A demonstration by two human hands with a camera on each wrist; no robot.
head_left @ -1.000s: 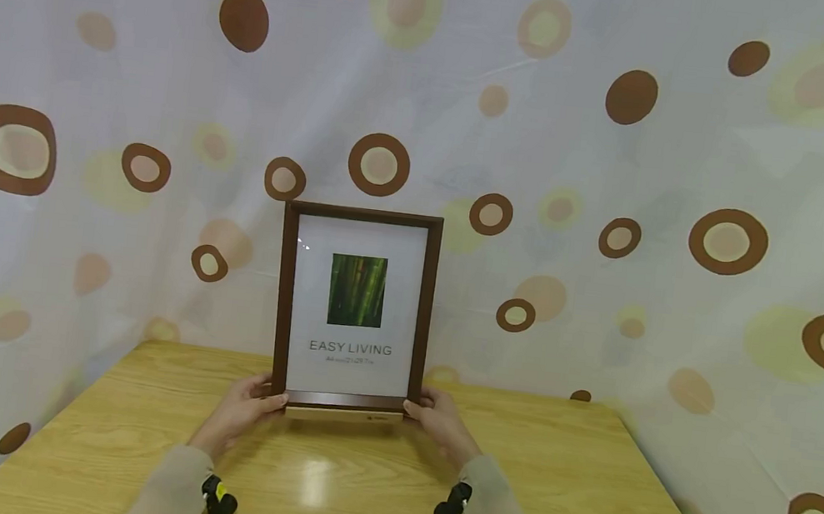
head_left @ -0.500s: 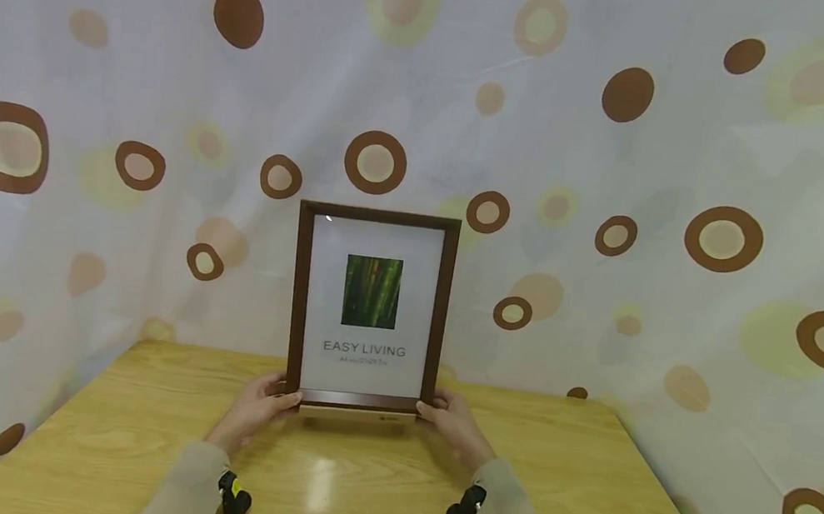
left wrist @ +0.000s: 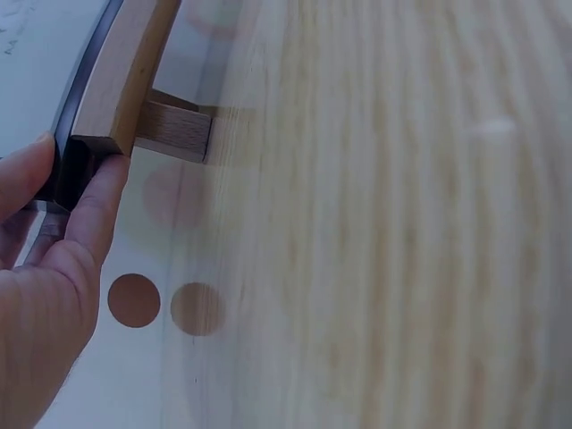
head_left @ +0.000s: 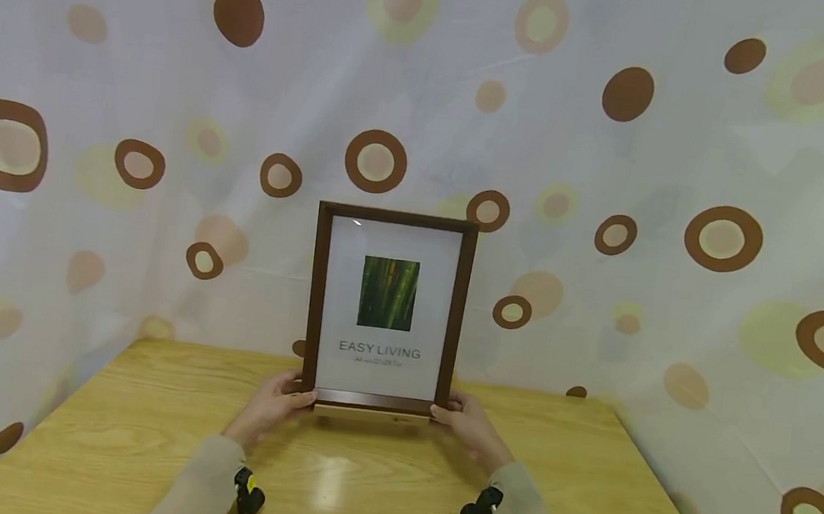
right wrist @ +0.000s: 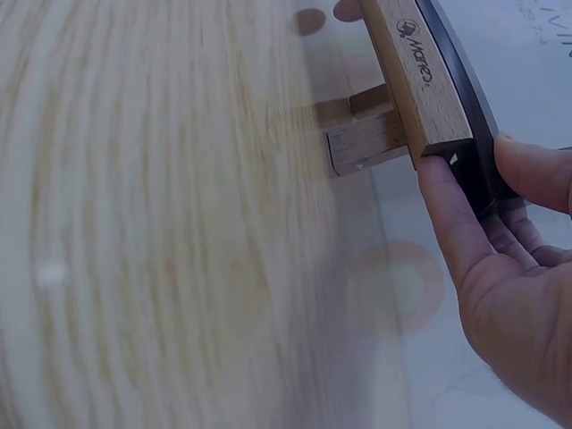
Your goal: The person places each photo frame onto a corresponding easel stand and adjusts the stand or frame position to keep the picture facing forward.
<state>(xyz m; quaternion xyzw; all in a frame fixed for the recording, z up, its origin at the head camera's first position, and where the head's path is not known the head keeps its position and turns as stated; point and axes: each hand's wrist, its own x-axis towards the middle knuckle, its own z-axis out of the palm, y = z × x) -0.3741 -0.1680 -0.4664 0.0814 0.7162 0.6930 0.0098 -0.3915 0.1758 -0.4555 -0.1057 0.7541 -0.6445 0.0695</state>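
A dark brown picture frame [head_left: 417, 379] stands upright at mid-table in the head view, with a green bamboo picture [head_left: 389, 293] above the words "EASY LIVING". Below its bottom edge runs a pale wooden ledge [head_left: 373, 415], and a short wooden block [left wrist: 174, 130] juts from under it in the left wrist view. My left hand [head_left: 271, 406] grips the lower left corner, thumb in front. At the lower right corner, my right hand [head_left: 475, 429] holds it the same way. Each index finger touches the end of the ledge. Whether the block touches the table I cannot tell.
The glossy wooden table [head_left: 553, 490] spreads around and in front of the frame. A pale curtain [head_left: 431, 75] with brown and yellow spots hangs behind it and along both sides. Black wrist cameras [head_left: 249, 495] sit on both sleeves.
Both hands have shifted to the right together with the picture frame, which stays upright. The grip at the two corners looks the same. The head view has turned slightly.
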